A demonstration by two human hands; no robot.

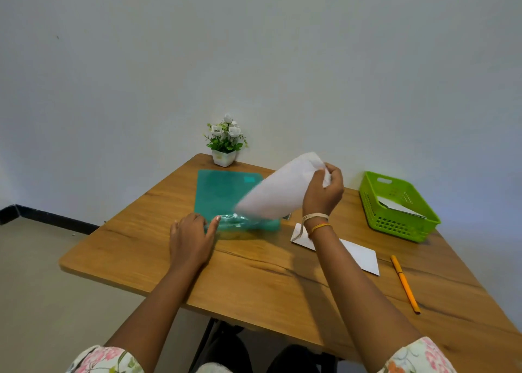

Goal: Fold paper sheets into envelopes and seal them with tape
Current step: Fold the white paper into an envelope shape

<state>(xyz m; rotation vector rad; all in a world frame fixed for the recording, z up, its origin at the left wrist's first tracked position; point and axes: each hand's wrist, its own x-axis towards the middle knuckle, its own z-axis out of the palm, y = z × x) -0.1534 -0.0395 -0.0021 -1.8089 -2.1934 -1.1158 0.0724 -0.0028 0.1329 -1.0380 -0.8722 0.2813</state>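
The right hand (323, 190) pinches a white paper sheet (278, 189) by its far right edge, holding it up, curved, over the right part of a teal mat (219, 191). The left hand (192, 238) lies w/ fingers relaxed on the wooden table (254, 276), thumb touching a blurred clear item, prob. a tape roll (236, 221), at the mat's near edge. More white paper (358, 255) lies flat under the right wrist, an orange pen (404, 283) near right, a green basket (398, 206) far right.

Matt white paper sheet (278, 191) in the right hand (323, 191); beneath it a smooth teal mat (223, 191) on grained, satin wooden table (254, 276) — right of that hand, a glossy green plastic basket (395, 220).
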